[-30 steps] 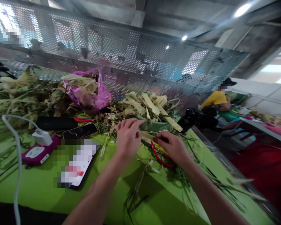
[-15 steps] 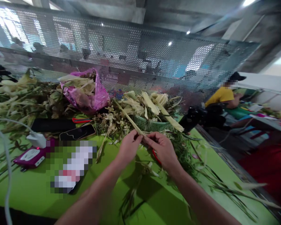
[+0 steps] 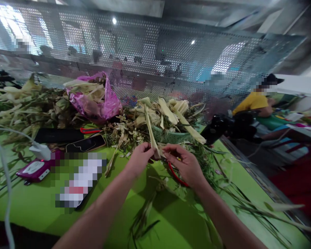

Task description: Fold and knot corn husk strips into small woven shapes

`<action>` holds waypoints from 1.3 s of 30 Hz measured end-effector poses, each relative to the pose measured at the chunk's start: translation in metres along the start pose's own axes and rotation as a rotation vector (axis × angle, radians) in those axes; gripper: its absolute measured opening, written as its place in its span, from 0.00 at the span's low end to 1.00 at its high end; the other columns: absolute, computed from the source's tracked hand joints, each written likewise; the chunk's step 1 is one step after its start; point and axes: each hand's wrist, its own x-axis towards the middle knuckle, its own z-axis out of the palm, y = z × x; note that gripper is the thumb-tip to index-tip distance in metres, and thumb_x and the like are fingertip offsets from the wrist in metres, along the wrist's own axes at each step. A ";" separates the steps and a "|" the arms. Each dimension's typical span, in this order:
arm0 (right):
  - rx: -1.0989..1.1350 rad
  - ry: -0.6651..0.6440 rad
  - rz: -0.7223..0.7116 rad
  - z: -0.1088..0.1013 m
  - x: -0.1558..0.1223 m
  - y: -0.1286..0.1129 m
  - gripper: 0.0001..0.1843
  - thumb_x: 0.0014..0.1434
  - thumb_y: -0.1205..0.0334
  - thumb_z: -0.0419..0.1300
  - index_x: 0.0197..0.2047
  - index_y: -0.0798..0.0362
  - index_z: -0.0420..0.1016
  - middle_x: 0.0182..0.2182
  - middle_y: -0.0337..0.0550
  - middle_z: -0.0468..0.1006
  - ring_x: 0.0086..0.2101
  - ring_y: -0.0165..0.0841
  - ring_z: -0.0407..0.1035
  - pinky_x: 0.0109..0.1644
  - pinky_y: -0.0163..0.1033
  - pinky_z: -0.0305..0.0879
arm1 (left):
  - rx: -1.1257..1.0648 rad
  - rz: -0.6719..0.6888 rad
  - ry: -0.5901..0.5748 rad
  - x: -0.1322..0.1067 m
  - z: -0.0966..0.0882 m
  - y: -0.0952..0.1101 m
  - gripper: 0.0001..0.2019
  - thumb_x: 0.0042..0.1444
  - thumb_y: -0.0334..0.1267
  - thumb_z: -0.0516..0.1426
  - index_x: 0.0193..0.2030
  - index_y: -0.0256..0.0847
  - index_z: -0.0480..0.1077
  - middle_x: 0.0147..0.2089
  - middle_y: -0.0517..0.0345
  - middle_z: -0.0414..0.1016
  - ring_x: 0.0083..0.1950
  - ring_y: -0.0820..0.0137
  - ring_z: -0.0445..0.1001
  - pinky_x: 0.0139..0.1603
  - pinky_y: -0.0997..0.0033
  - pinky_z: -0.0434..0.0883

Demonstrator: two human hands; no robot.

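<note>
A long, pale strip of dried corn husk (image 3: 150, 129) stands up between my hands, its upper end in front of the husk pile. My left hand (image 3: 141, 159) pinches the strip near its lower end. My right hand (image 3: 185, 164) is closed at the same end, thumb and fingertips on the husk. Under the right palm shows the red handle of scissors (image 3: 176, 175); whether it lies on the table or hangs from the hand I cannot tell. Behind the hands, a green basket (image 3: 171, 136) carries a heap of pale husks (image 3: 168, 112).
Left on the green table (image 3: 106, 214) are phones (image 3: 86, 143), a purple power strip (image 3: 36, 170) and a red cutter (image 3: 90, 130). A pink bag (image 3: 98, 107) of husks stands behind. Dry stalks (image 3: 147, 211) lie in front. A person in yellow (image 3: 251, 103) sits far right.
The husk strip has swung from a leftward slant to nearly upright. My right fingers have opened slightly, and more of the red handle shows below them.
</note>
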 end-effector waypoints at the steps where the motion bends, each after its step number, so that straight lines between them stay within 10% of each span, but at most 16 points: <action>1: -0.042 0.000 -0.065 -0.002 0.000 -0.001 0.09 0.58 0.56 0.61 0.41 0.49 0.76 0.37 0.43 0.77 0.36 0.35 0.69 0.42 0.39 0.66 | -0.010 -0.011 0.000 0.000 0.000 0.000 0.06 0.52 0.38 0.56 0.29 0.37 0.68 0.26 0.59 0.71 0.27 0.74 0.69 0.29 0.75 0.65; 12: -0.231 0.010 -0.361 0.001 0.001 0.005 0.02 0.56 0.62 0.64 0.35 0.49 0.77 0.32 0.41 0.76 0.35 0.35 0.71 0.41 0.39 0.67 | -0.076 -0.098 -0.039 -0.001 -0.002 -0.002 0.09 0.49 0.41 0.60 0.28 0.36 0.68 0.24 0.60 0.71 0.25 0.76 0.70 0.29 0.76 0.64; 39: 0.021 0.117 -0.039 0.009 -0.003 -0.001 0.06 0.52 0.60 0.65 0.32 0.52 0.74 0.26 0.38 0.74 0.28 0.31 0.68 0.34 0.35 0.66 | -0.295 -0.110 -0.190 -0.002 -0.002 0.002 0.13 0.36 0.35 0.69 0.28 0.33 0.73 0.25 0.58 0.74 0.27 0.75 0.74 0.37 0.71 0.72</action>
